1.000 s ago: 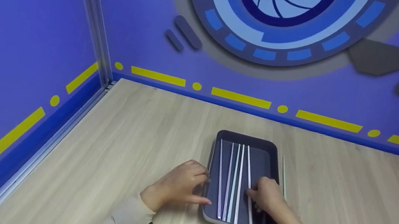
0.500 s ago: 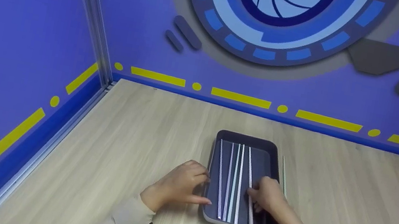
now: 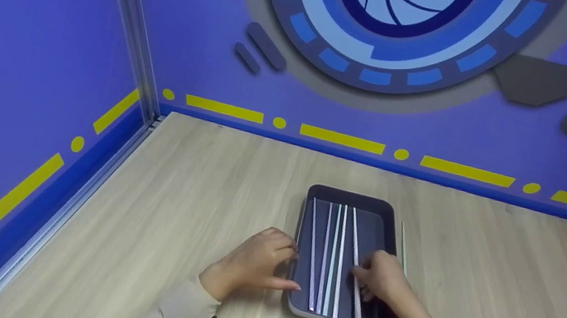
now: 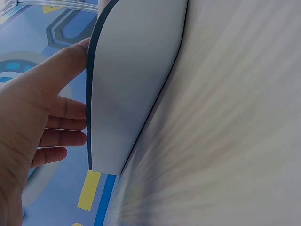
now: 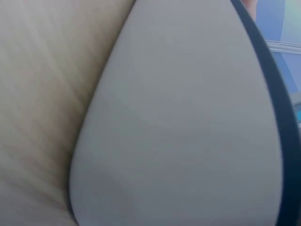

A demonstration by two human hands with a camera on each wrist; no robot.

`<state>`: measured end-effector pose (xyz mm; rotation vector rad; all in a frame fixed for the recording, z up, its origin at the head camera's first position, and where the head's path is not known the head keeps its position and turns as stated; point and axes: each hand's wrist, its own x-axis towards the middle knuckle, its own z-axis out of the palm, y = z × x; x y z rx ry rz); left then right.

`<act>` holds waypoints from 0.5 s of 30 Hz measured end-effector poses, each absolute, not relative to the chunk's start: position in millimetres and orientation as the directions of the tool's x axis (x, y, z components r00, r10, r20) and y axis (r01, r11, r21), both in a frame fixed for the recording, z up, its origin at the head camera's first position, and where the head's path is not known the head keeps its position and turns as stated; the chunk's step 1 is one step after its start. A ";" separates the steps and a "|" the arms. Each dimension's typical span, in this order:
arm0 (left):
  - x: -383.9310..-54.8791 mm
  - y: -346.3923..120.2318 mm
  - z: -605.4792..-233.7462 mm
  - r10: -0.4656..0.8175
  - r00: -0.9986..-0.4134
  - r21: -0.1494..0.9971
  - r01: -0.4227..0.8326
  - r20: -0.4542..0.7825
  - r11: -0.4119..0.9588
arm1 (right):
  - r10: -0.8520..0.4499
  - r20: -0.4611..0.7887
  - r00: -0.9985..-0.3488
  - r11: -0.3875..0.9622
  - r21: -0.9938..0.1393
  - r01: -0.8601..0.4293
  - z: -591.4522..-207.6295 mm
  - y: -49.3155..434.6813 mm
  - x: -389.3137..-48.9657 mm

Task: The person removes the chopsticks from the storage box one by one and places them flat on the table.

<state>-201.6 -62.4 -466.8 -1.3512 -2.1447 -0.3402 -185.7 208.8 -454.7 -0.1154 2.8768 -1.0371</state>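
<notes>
A dark shallow tray (image 3: 373, 227) with a pale outer wall (image 4: 131, 84) lies lengthwise on the table. Several shiny chopsticks lie inside, among them a purplish one (image 3: 313, 246) at the left and a whitish one (image 3: 342, 251) near the middle. My right hand (image 3: 385, 279) reaches over the right rim and pinches the rightmost chopstick (image 3: 355, 233), which slants in the tray. At the left rim is my left hand (image 3: 257, 259), thumb and fingertips touching the edge, fingers relaxed. In the right wrist view the tray's wall (image 5: 178, 117) hides the right fingers.
One pale green chopstick (image 3: 404, 247) lies on the wooden table (image 3: 221, 183) just right of the tray, partly covered by the right forearm. A blue-purple wall (image 3: 197, 50) stands behind, and another panel (image 3: 29, 79) at the left.
The near end of the chopstick under my right hand has shifted slightly right. My right forearm has moved a little; my left hand and the tray have stayed put.
</notes>
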 end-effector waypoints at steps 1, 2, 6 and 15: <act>-201.6 -62.4 -466.9 0.739 -0.324 -0.084 0.886 0.591 0.456 | -0.106 -0.047 -0.993 0.760 -0.648 -0.051 -453.9 209.5 -185.3; -201.5 -62.4 -466.9 0.738 -0.327 -0.081 0.886 0.590 0.457 | -0.114 -0.046 -0.992 0.751 -0.658 -0.055 -452.9 210.2 -184.7; -201.2 -62.6 -466.8 0.738 -0.332 -0.072 0.887 0.588 0.456 | -0.127 -0.051 -0.991 0.729 -0.682 -0.059 -448.5 212.7 -183.6; -201.9 -62.8 -466.9 0.733 -0.317 -0.075 0.891 0.602 0.447 | -0.121 -0.065 -0.990 0.711 -0.702 -0.041 -444.3 219.3 -181.8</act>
